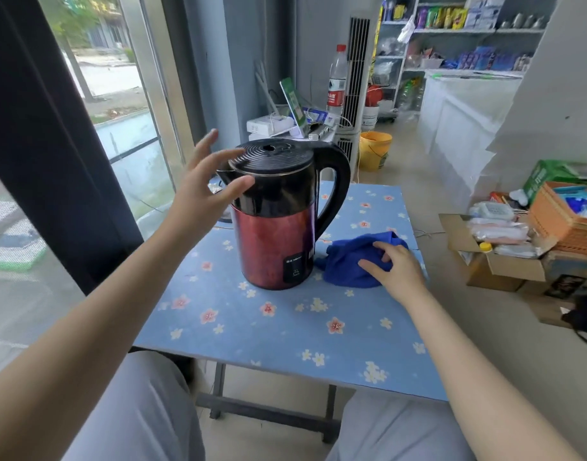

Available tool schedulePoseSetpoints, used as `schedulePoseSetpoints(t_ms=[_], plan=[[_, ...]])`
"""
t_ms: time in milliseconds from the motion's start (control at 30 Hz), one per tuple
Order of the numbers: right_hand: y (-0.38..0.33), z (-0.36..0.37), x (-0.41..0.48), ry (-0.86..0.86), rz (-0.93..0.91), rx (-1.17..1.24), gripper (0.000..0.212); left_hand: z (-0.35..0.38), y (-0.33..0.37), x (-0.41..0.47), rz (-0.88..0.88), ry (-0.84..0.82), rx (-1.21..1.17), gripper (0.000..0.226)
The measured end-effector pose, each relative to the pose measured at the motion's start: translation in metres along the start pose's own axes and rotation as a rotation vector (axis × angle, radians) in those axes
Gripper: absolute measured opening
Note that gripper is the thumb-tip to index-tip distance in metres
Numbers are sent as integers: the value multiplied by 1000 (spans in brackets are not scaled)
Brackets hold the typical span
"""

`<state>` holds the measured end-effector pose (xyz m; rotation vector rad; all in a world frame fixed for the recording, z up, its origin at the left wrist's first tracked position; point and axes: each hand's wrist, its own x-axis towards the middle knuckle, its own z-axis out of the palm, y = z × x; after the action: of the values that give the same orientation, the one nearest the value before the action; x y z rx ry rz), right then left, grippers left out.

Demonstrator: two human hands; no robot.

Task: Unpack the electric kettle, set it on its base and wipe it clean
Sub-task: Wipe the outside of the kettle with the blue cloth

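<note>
- Left grip, frame centre-left: fingers spread wide, holding nothing, just beside the kettle lid.
- Right grip: fingers pressing the blue cloth on the counter, loosely curled.

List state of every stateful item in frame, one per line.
Red and black electric kettle: upright on the blue floral folding table, lid shut.
Blue cloth: crumpled beside the kettle, under the right hand.
Left hand: open, by the kettle's spout.
Brown cardboard box: flaps open.
</note>
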<state>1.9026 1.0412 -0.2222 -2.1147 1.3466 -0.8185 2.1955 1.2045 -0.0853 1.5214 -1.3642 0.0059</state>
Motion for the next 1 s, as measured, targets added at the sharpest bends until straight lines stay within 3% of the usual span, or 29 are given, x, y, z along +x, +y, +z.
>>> schedulePoseSetpoints(t_ms=[200,300,400,633,800,1000], plan=[[-3,6,-7,-22,51,-211,39,15,-4,-6,58,12,24,52],[-4,8,-12,-2,19,-89,30,12,-3,-6,74,26,37,51],[-5,7,-13,-124,16,78,32,7,-4,-3,87,28,79,51],[-9,-2,-21,-129,-31,47,28,3,-8,-4,103,22,51,52],[-21,1,-31,-21,-33,186,32,-1,-11,-4,114,-7,22,48],[-79,-7,-31,268,-135,509,34,-14,-11,13,176,-146,100,49]])
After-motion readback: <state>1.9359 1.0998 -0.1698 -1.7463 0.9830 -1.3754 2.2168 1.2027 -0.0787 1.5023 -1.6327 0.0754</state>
